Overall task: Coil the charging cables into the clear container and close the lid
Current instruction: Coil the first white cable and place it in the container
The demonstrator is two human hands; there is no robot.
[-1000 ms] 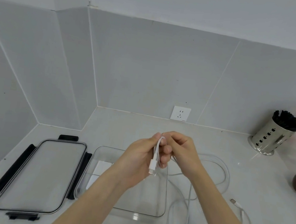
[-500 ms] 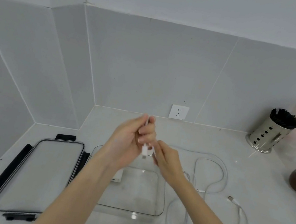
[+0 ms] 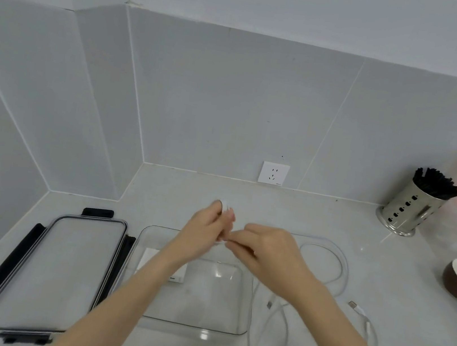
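while both hands meet just above the far rim of the clear container (image 3: 245,302), left hand (image 3: 207,229) curled round a small white bundle of cable at its fingertips, right hand (image 3: 265,252) pinching the same charging cable (image 3: 343,267) just beside it. slack trailing right and toward the viewer from the right hand, looping over the worktop (image 3: 333,218), so right hand nearer the loose run, second cable end (image 3: 354,305) lying apart further right. probably mid-coil, container directly below with a white block (image 3: 176,276) inside, lid (image 3: 52,271) off and flat just left of it.
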